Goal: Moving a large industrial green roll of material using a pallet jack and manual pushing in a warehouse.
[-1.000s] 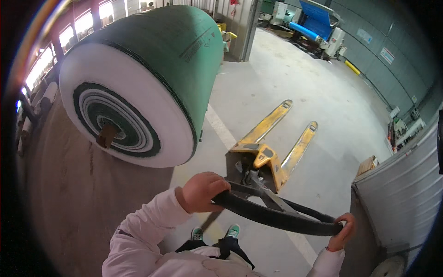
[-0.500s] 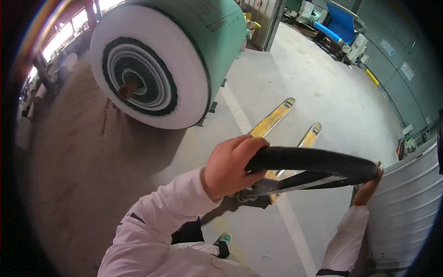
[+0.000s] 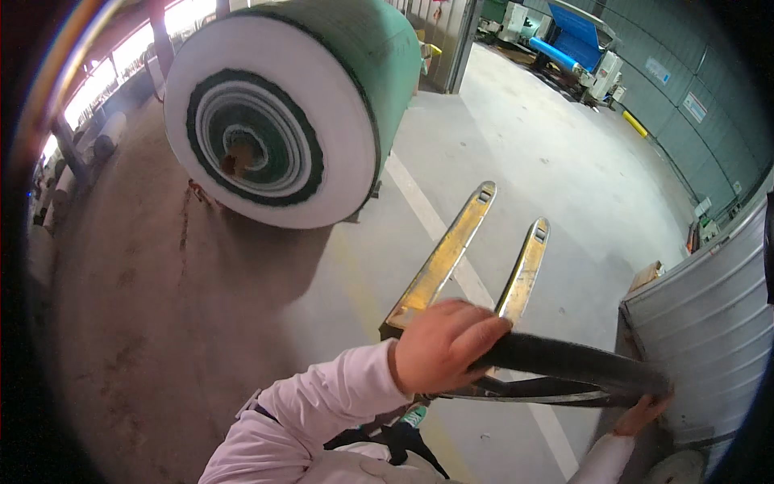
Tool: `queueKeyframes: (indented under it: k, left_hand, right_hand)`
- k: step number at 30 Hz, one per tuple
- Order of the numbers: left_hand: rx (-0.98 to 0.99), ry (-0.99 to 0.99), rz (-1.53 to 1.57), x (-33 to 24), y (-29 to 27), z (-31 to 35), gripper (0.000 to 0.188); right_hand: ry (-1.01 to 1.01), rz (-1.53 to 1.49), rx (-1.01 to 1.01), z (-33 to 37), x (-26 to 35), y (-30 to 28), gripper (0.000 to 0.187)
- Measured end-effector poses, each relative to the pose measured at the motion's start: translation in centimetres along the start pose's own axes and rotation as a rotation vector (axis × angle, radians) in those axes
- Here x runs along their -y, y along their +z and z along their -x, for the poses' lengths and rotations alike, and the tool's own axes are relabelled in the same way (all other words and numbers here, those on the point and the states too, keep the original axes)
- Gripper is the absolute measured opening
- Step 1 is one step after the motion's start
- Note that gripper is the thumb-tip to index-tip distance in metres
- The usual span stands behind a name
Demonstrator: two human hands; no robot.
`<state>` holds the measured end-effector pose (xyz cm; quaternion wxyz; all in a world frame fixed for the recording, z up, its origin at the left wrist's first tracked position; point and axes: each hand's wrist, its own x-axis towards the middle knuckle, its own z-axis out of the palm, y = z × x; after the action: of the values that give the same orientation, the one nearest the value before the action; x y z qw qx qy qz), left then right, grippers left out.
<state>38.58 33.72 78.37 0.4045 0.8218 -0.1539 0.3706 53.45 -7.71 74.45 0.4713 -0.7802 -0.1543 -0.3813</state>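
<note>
Yellow, scuffed metal pallet truck (image 3: 443,262): on the pale grey concrete floor (image 3: 564,145) ahead of the person, two long flat forks pointing away, paint worn to bare patches, a small slot near each rounded tip; its rear end is mostly hidden behind the near hand and handle.
Black, curved loop handle (image 3: 576,360): tilted across the person's front, lower at its right end, blocking part of the truck from view.
Left hand (image 3: 445,345): closed firmly round the handle's left end, thumb along the top.
Right hand (image 3: 642,415): curled round the handle's right end, fingers partly hidden and slightly blurred.
White painted floor stripe (image 3: 415,194): passing beneath the left fork.
Huge green-wrapped roll with a white end face (image 3: 347,153): to the left, apart from the truck.
Ribbed, pale metal panel (image 3: 709,331): just beside the right hand.
</note>
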Motion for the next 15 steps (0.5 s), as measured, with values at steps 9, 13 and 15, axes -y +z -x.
queueKeyframes:
  k: [9,13,15]
  left_hand:
    - [-0.329,-0.164,0.001,-1.1,-0.3,0.1,0.041]
    - [-0.271,-0.075,0.032,1.3,-1.1,-0.5,0.034]
    - [-0.292,0.004,0.049,3.4,-1.2,-0.9,0.03]
  right_hand:
    - [0.216,0.1,-0.307,5.6,6.2,-0.3,0.038]
    - [-0.77,0.443,-0.608,7.3,-2.1,-1.4,0.044]
    - [-1.19,0.002,-0.206,8.6,-5.6,-4.4,0.045]
